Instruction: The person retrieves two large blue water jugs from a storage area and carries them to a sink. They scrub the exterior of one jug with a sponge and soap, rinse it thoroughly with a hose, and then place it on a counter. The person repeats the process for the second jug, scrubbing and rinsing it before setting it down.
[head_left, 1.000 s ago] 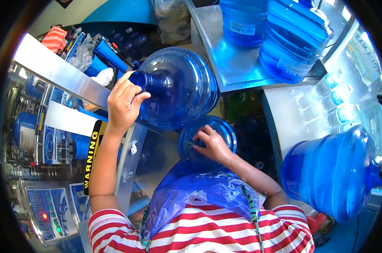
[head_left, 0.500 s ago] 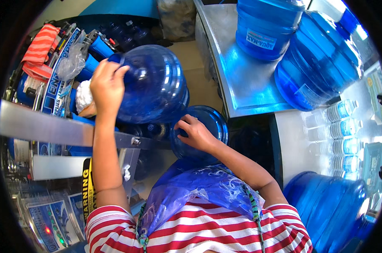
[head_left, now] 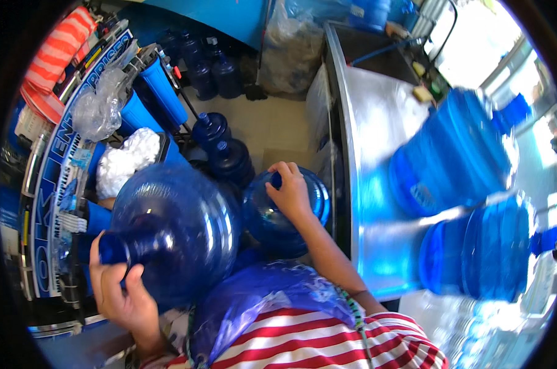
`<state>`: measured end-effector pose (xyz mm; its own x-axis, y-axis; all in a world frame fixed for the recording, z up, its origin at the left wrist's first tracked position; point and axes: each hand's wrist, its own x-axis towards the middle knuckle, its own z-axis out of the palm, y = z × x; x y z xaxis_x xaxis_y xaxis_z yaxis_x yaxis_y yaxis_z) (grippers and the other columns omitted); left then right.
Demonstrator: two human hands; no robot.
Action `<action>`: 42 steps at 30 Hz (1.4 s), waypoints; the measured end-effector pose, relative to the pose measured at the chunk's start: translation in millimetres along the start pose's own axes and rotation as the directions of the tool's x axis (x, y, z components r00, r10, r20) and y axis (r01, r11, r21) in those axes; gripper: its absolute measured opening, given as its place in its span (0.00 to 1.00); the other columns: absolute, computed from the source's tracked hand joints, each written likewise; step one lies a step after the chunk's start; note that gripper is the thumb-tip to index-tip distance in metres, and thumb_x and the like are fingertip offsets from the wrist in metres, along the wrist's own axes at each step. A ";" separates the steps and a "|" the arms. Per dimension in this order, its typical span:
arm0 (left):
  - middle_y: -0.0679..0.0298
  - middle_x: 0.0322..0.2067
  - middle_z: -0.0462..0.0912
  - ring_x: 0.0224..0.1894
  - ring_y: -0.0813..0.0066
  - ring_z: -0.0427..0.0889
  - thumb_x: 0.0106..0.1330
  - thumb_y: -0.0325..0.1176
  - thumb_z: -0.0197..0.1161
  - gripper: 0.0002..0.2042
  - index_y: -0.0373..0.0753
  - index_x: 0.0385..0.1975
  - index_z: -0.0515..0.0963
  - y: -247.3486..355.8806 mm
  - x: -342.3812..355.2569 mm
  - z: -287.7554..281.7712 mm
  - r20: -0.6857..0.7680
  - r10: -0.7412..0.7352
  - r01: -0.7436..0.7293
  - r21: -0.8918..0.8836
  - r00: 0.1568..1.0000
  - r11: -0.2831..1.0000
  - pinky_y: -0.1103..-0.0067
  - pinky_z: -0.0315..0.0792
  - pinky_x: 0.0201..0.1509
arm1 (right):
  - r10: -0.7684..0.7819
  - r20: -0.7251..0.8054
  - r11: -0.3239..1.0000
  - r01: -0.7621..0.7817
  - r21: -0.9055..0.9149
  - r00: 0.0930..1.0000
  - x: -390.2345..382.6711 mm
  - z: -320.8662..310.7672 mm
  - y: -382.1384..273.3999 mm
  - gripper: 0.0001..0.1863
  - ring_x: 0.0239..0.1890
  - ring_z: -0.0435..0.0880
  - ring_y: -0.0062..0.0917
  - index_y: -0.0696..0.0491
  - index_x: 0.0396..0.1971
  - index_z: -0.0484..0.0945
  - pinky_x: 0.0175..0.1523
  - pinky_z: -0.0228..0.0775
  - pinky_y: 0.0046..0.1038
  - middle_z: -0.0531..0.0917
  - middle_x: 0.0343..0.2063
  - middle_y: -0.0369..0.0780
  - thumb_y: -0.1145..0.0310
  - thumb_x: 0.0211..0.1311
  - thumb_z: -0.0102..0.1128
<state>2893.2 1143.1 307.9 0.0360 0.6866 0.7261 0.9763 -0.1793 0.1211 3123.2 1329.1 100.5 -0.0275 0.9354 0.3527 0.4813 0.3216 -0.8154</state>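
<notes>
A large clear-blue water jug (head_left: 180,227) lies tilted at my left, its neck pointing toward the lower left. The fingers of my left hand (head_left: 119,292) are wrapped round that neck. In the middle, a second blue water jug (head_left: 265,221) stands lower down, its neck upward. My right hand (head_left: 289,190) curls over the neck of this second jug, fingers and thumb around it. Both jugs look see-through, with no water plainly visible. A purple plastic apron (head_left: 254,289) covers my front, close to both jugs.
To the right runs a steel counter (head_left: 377,246) bearing capped, filled jugs (head_left: 450,154). Beyond is a sink (head_left: 383,61). More jugs (head_left: 229,160) stand on the floor ahead. Blue filter housings (head_left: 161,89) and a white fluffy bundle (head_left: 127,160) are at left.
My left hand has brought its jug nearer and lower, tilting the neck toward me. My right hand has closed over the second jug's neck. The whole view has turned.
</notes>
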 end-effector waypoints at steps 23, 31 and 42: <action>0.53 0.32 0.78 0.43 0.50 0.80 0.62 0.33 0.67 0.12 0.32 0.27 0.72 -99.9 183.9 212.8 -0.159 -0.265 0.300 0.266 0.951 0.916 0.68 0.73 0.46 | -0.300 -0.172 0.934 0.326 0.146 0.938 413.2 22.2 62.0 0.18 0.43 0.80 0.41 0.55 0.37 0.76 0.49 0.73 0.35 0.79 0.38 0.45 0.78 0.43 0.69; 0.52 0.30 0.77 0.43 0.50 0.81 0.63 0.32 0.66 0.12 0.31 0.26 0.72 -161.8 289.3 341.0 -0.068 -0.205 0.211 0.098 0.976 0.972 0.68 0.73 0.44 | -0.281 -0.179 0.950 0.299 0.088 0.943 488.9 21.0 102.4 0.18 0.43 0.79 0.43 0.55 0.37 0.75 0.49 0.73 0.36 0.79 0.37 0.46 0.76 0.43 0.68; 0.53 0.28 0.76 0.44 0.47 0.81 0.58 0.30 0.69 0.11 0.33 0.25 0.73 -231.6 456.0 559.3 -0.038 -0.015 0.004 -0.279 0.999 0.960 0.67 0.73 0.47 | -0.170 -0.283 0.985 0.149 -0.092 0.944 636.3 -11.0 116.2 0.17 0.39 0.81 0.23 0.55 0.39 0.75 0.49 0.72 0.25 0.81 0.35 0.38 0.79 0.47 0.68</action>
<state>2802.8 1891.8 232.4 0.0136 0.6620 0.7494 0.8783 -0.3661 0.3075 3171.2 1960.0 235.2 0.1408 0.7866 0.6012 0.5503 0.4426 -0.7080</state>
